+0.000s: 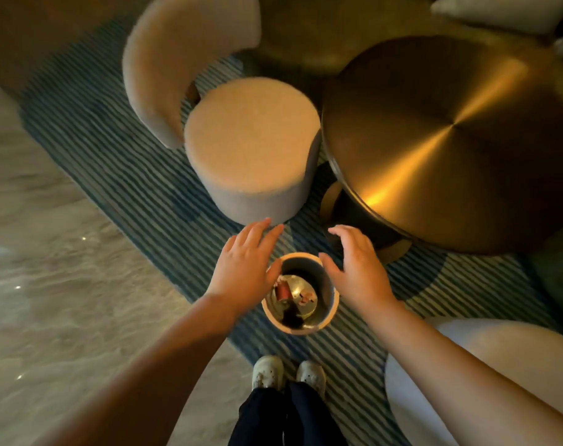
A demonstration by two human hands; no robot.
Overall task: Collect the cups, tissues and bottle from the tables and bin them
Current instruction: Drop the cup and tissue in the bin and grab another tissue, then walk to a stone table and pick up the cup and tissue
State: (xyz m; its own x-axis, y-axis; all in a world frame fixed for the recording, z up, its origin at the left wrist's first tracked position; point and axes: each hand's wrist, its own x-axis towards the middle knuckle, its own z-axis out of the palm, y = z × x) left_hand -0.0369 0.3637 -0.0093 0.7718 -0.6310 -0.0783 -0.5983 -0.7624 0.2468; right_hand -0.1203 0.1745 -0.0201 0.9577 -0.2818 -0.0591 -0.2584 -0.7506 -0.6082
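Observation:
A small round bin (330, 284) stands on the striped rug in front of my feet. Inside it lie a red-labelled item (284, 290) and some pale rubbish on a shiny bottom. My left hand (246, 267) hovers at the bin's left rim with straight fingers and holds nothing. My right hand (357, 268) hovers at the bin's right rim, fingers spread and relaxed, also with nothing in it. No cup, tissue or bottle shows on the table.
A round brass table (460, 140) stands at the right, its top bare. A beige round stool (254, 146) with a curved backrest (164, 72) is straight ahead. A pale seat (498, 358) is at the lower right. Marble floor lies left of the rug (122, 149).

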